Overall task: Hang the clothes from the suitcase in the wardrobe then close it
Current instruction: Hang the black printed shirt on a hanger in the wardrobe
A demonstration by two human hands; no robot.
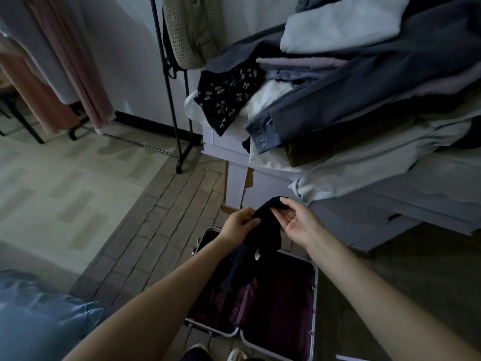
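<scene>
Soft black garment (263, 230), limp and crumpled, lifted above open suitcase (313, 282) with dark red lining and grey metal rim. Pinched at top by left hand (238, 224) and right hand (296, 221), close together. Beyond, black clothes rack (169, 82); right, piled clothes (351, 82).

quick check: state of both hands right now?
Left hand: grips the dark garment, fingers curled round the cloth, above the open suitcase.
Right hand: pinches the same garment at its top edge, thumb against fingertips.
</scene>
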